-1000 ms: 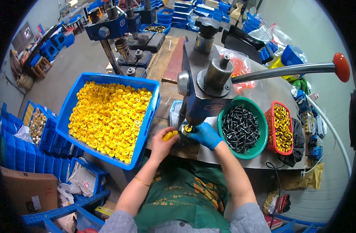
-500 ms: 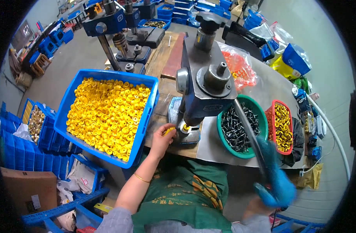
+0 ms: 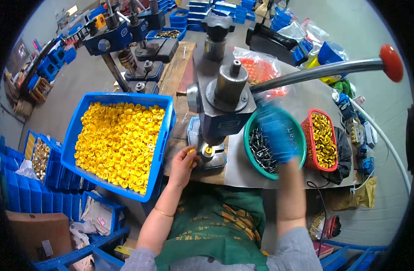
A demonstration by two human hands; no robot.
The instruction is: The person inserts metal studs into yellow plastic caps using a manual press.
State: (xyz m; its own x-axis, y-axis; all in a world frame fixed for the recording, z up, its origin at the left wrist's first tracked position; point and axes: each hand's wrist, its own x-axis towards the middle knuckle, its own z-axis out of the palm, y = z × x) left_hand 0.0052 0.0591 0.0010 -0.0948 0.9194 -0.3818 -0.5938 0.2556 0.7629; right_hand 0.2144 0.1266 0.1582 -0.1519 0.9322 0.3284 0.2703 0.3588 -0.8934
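Observation:
My left hand [image 3: 182, 165], bare, is closed on a small yellow cap [image 3: 191, 151] beside the base of the hand press [image 3: 225, 110]. Right by its fingertips, another yellow piece [image 3: 208, 149] sits in the round metal fixture [image 3: 207, 154] under the ram. My right hand [image 3: 277, 133], in a blue glove, is over the green bowl [image 3: 248, 156] of dark metal parts [image 3: 261, 151]. Motion smears its fingers, so their grip does not show. The press lever [image 3: 324, 74] slants up to the right and ends in a red knob [image 3: 391, 63].
A blue bin [image 3: 69, 158] heaped with yellow caps [image 3: 119, 144] stands to the left. Right of the bowl is a red basket [image 3: 310, 151] of yellow and dark parts. Other presses [image 3: 114, 40] stand farther back. A clear bag [image 3: 261, 67] of orange pieces lies behind the lever.
My right hand has gone from the lever's lower end to over the green bowl. The lever has swung up. My left hand stays by the fixture, and the view has shifted slightly.

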